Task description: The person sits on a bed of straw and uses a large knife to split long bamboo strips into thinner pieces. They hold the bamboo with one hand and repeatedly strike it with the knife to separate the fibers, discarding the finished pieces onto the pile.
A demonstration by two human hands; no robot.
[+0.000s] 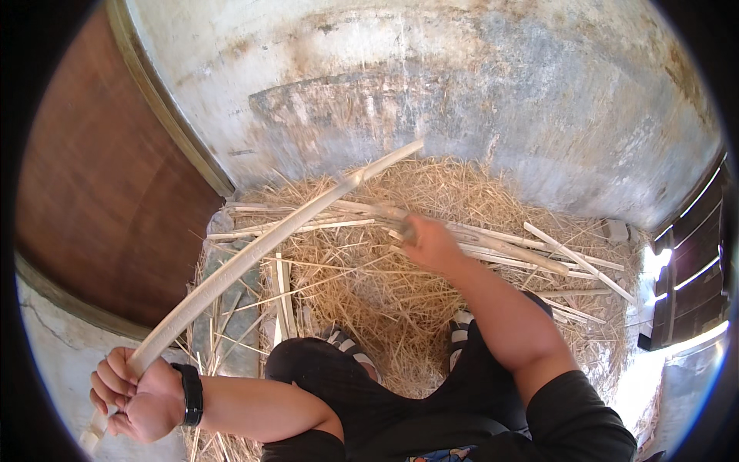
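Observation:
My left hand, at the lower left, is wrapped round the near end of a long pale strip of split bamboo. The strip slants up and away to the right, and a short end pokes out below my fist. In the middle, my right hand is closed and smeared by motion. A greyish, blurred thing shows at its fingers, too unclear to name. Beneath that hand, several bamboo pieces lie across the straw, some round and some split.
Straw and shavings cover the floor around my sandaled feet. A stained plaster wall rises ahead, with a brown door at the left. Split strips lie by my left knee. Dark slats with bright gaps stand at the right.

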